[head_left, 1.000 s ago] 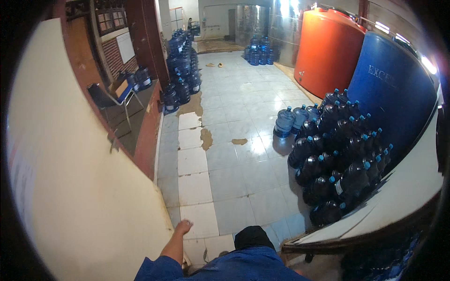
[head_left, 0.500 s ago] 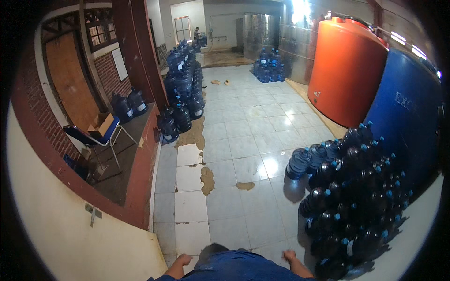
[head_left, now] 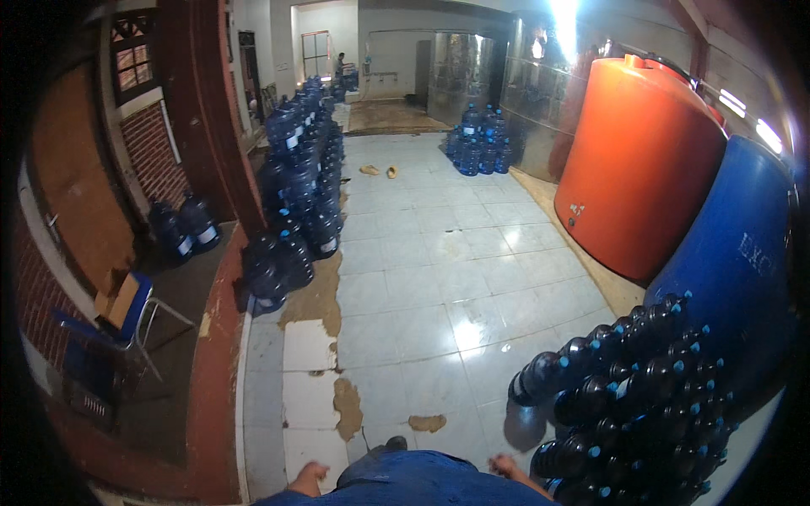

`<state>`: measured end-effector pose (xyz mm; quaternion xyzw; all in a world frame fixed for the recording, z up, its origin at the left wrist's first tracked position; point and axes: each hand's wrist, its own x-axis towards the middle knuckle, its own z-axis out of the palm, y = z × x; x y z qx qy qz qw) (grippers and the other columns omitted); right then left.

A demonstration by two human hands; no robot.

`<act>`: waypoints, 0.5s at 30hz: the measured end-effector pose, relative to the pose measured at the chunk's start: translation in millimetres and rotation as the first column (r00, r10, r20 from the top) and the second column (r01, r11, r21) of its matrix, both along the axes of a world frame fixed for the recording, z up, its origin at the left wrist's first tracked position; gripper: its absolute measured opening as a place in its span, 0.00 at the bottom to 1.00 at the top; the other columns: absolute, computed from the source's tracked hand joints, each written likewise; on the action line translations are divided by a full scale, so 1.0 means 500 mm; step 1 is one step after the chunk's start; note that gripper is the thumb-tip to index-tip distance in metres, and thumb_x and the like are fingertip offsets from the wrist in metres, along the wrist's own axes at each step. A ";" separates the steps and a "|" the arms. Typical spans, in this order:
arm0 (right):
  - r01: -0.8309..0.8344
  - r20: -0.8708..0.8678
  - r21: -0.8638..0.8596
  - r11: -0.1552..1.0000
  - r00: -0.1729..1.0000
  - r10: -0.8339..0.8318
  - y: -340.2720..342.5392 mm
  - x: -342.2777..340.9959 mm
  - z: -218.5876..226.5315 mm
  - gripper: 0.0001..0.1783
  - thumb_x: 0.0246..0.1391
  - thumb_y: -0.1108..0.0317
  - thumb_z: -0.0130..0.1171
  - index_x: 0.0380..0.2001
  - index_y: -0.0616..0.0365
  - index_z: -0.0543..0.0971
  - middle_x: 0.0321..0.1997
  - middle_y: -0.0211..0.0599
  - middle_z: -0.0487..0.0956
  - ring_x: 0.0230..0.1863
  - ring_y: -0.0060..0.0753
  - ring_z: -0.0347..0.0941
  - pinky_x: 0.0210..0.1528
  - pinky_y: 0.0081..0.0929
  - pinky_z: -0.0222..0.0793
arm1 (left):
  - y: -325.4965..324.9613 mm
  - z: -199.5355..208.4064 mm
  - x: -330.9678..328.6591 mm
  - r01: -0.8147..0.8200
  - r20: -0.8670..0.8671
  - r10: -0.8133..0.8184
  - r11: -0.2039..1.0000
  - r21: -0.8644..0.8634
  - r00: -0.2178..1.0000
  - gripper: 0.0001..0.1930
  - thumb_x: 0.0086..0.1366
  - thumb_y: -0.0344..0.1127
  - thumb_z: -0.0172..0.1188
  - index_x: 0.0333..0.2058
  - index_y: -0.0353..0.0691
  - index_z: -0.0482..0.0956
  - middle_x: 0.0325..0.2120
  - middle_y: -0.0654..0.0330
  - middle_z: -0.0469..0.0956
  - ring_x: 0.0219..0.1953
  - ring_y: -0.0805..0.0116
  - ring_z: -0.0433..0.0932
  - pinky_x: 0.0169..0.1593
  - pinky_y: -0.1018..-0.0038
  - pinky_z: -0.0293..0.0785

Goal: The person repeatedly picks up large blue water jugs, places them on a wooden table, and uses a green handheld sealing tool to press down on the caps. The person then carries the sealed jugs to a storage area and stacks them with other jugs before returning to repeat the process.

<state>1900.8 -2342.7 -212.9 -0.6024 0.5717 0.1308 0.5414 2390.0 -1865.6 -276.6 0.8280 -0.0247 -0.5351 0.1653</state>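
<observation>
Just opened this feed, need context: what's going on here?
A person is on the tiled floor, left hand and right hand low in front, with nothing visible in either. The right hand is nearer the blue-capped water jugs grouped before the blue tank; an orange tank stands beyond. More jugs are stacked on the left. Someone else is at the far end, too small to read.

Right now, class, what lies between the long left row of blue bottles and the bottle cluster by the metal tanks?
In the head view, two tan slipper-like items lie on the tiled floor between the long row and the bottle cluster.
</observation>
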 end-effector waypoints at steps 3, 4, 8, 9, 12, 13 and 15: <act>0.018 -0.125 0.115 0.993 0.992 -0.003 -0.037 -0.066 -0.091 0.19 0.50 0.52 0.60 0.30 0.60 0.82 0.27 0.43 0.83 0.33 0.43 0.79 0.40 0.42 0.74 | -0.463 0.141 0.228 0.440 0.447 -0.379 0.897 -0.037 0.810 0.28 0.60 0.62 0.55 0.36 0.38 0.83 0.35 0.46 0.82 0.40 0.48 0.80 0.47 0.57 0.74; 0.138 -0.145 0.177 0.975 0.983 -0.113 -0.043 -0.053 -0.061 0.20 0.50 0.52 0.60 0.30 0.60 0.82 0.27 0.43 0.83 0.33 0.43 0.79 0.40 0.42 0.74 | -0.587 0.162 0.294 0.349 0.506 -0.209 0.916 -0.199 0.837 0.29 0.59 0.60 0.57 0.44 0.39 0.79 0.42 0.45 0.80 0.46 0.47 0.78 0.51 0.58 0.73; 0.374 -0.176 0.245 0.895 0.925 -0.338 -0.168 0.060 0.012 0.20 0.50 0.51 0.60 0.30 0.61 0.82 0.28 0.45 0.83 0.34 0.44 0.80 0.41 0.42 0.74 | -1.105 0.384 0.473 0.476 0.622 -0.153 0.786 -0.394 0.768 0.23 0.60 0.53 0.59 0.42 0.37 0.78 0.40 0.48 0.80 0.45 0.50 0.79 0.48 0.61 0.74; 0.402 -0.179 0.248 0.881 0.913 -0.366 -0.218 0.095 0.014 0.20 0.50 0.51 0.59 0.30 0.61 0.82 0.28 0.46 0.83 0.34 0.45 0.80 0.41 0.42 0.74 | -1.208 0.414 0.503 0.449 0.583 -0.110 0.755 -0.477 0.805 0.22 0.61 0.52 0.59 0.41 0.37 0.78 0.40 0.48 0.80 0.44 0.52 0.79 0.47 0.62 0.74; 0.460 -0.203 0.248 0.853 0.885 -0.418 -0.392 0.185 0.007 0.21 0.50 0.51 0.59 0.30 0.61 0.82 0.28 0.47 0.82 0.35 0.45 0.80 0.42 0.43 0.74 | -1.418 0.419 0.532 0.397 0.491 -0.084 0.711 -0.580 0.867 0.20 0.62 0.50 0.59 0.40 0.37 0.78 0.37 0.48 0.81 0.42 0.55 0.80 0.46 0.63 0.74; 0.470 -0.203 0.242 0.849 0.880 -0.430 -0.459 0.217 0.006 0.21 0.50 0.51 0.59 0.30 0.61 0.82 0.29 0.48 0.82 0.35 0.46 0.80 0.42 0.43 0.74 | -1.473 0.417 0.543 0.389 0.472 -0.088 0.706 -0.592 0.877 0.20 0.62 0.50 0.59 0.40 0.37 0.78 0.37 0.48 0.81 0.42 0.55 0.80 0.46 0.63 0.74; 0.432 -0.182 0.219 0.875 0.899 -0.399 -0.626 0.300 0.002 0.21 0.50 0.51 0.59 0.31 0.61 0.82 0.29 0.48 0.82 0.36 0.46 0.80 0.42 0.43 0.74 | -1.504 0.331 0.570 0.443 0.533 -0.138 0.744 -0.500 0.834 0.21 0.62 0.51 0.58 0.39 0.37 0.78 0.35 0.49 0.81 0.40 0.54 0.80 0.45 0.61 0.75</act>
